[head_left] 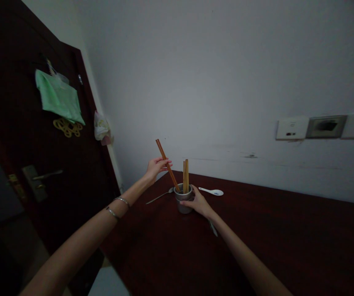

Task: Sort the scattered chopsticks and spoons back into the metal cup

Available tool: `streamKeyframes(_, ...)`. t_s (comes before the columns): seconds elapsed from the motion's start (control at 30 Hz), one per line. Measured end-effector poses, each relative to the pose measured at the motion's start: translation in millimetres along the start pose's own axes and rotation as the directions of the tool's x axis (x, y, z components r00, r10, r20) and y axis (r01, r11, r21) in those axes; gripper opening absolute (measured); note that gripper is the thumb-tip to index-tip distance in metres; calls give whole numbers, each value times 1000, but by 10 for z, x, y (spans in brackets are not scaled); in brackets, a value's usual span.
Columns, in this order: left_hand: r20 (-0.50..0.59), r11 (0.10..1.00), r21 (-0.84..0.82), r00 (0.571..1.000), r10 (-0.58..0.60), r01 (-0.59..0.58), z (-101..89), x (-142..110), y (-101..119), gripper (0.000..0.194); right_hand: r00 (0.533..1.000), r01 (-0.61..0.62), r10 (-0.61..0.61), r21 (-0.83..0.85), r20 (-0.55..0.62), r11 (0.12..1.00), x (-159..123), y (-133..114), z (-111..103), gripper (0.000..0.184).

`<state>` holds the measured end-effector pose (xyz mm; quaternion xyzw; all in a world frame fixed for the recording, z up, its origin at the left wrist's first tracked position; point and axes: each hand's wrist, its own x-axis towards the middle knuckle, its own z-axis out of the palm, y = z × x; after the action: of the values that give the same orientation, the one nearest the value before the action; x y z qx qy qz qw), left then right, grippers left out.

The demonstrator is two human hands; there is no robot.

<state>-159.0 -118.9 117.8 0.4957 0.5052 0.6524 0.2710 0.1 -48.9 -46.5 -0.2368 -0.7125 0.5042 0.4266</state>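
Note:
My left hand (pixel 157 166) pinches a pair of reddish-brown chopsticks (pixel 162 151), which slant down with their lower ends inside a grey metal cup (pixel 183 205). Wrapped round the cup's right side is my right hand (pixel 199 203), thumb across the front. Several paler chopsticks (pixel 186 176) stand nearly upright in the cup. Left of the cup lies a metal spoon (pixel 160 197), its bowl close to the cup. A white spoon (pixel 213 191) rests to the right, behind my right hand. Part of a metal utensil handle (pixel 213 228) shows beside my right wrist; its other end is hidden.
The dark red table (pixel 257 238) meets a white wall (pixel 214 82) at the back. Wall sockets (pixel 292 128) are at the right. A dark door (pixel 7 102) with a lever handle (pixel 46 174) stands at the left, with a green cloth (pixel 58 94) hanging on it.

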Motion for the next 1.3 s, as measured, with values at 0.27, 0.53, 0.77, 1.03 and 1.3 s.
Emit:
streamKeyframes(0.27,18,998,12,998,-56,56,-157,-361,200,20,994,21,-48,-262,-97,965,15,-459,-312,87)
streamKeyframes(0.53,142,976,-39,968,-205,212,-48,-893,108,18,968,232,-250,-279,-32,932,-303,-1394,-209,21)
streamKeyframes(0.77,137,931,-102,932,-335,349,56,-1272,-164,11,958,-114,145,-133,247,984,-628,-1152,118,39)
streamKeyframes(1.03,53,862,-143,873,-484,486,-6,-1502,-596,9,904,-69,179,-282,389,957,-940,-769,278,37)
streamKeyframes(1.3,58,813,-53,815,-577,580,-75,-1584,-819,13,872,-109,264,-361,413,926,-1074,-653,351,32)
